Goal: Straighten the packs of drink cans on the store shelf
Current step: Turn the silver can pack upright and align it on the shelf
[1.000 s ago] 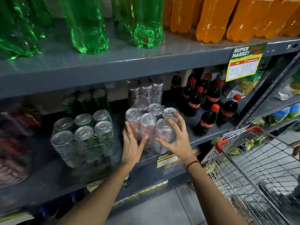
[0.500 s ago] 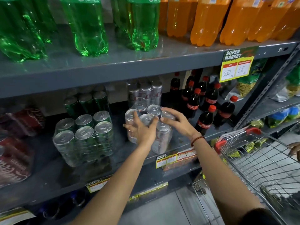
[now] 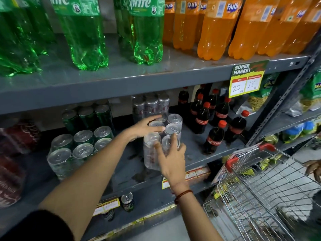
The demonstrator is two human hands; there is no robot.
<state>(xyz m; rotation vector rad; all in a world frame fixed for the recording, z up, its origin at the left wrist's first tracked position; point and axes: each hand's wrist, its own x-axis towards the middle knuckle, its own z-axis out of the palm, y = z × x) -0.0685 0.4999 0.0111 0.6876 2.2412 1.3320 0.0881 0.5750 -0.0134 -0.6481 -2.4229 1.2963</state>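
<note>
A shrink-wrapped pack of silver drink cans point(image 3: 150, 158) stands on the middle grey shelf point(image 3: 195, 147), its narrow end toward me. My left hand point(image 3: 144, 128) reaches over the pack's top, fingers laid across the far cans. On the near right can, my right hand point(image 3: 172, 162) presses with its fingers spread. A green can pack point(image 3: 78, 150) sits to the left, apart from the silver one. Behind them stand a second silver pack point(image 3: 150, 105) and a second green pack point(image 3: 86, 116).
Small cola bottles point(image 3: 214, 138) stand right of the silver pack. Red can packs point(image 3: 15, 153) fill the shelf's left end. A wire shopping cart point(image 3: 260, 181) is at my lower right, another person's hand point(image 3: 313, 169) beside it. A loose can point(image 3: 127, 201) sits on the lower shelf.
The silver pack has been turned on the shelf. My left hand slid from its near side over the top to the far cans. My right hand came round to the near front corner.
</note>
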